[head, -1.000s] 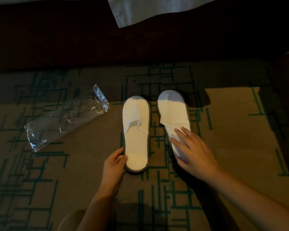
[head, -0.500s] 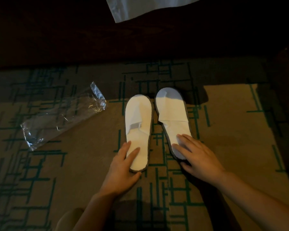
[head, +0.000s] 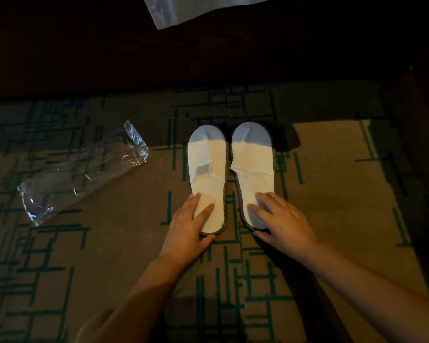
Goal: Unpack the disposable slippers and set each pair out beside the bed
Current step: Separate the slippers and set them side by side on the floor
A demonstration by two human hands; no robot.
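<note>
Your left hand (head: 187,227) lies flat and spread on the heel of the left slipper (head: 207,179), fingers on the white insole and thumb curled round the grey rim at the heel end; it presses rather than grips. Your right hand (head: 281,220) lies the same way on the heel of the right slipper (head: 254,174), fingers spread over the insole, thumb on the carpet (head: 332,184) just past the heel rim, nothing clasped in it. The two slippers lie side by side on the carpet, soles down, toes pointing away from you toward the bed base (head: 208,58), the dark band across the far edge of the carpet. Their inner edges nearly touch at the toes and draw slightly apart toward the heels. The toe ends sit in the bed's shadow; the rest is in a lit patch. Each upper is a flat white flap, a little creased at its opening. Well to the left of the pair, toward the left edge of the carpet, a clear bag (head: 79,174) lies crumpled and slanted, apart from both slippers and both hands. Above the bed base, at the top of the view, a corner of white sheet (head: 191,8) hangs down. The carpet is tan with dark green line patterns.
</note>
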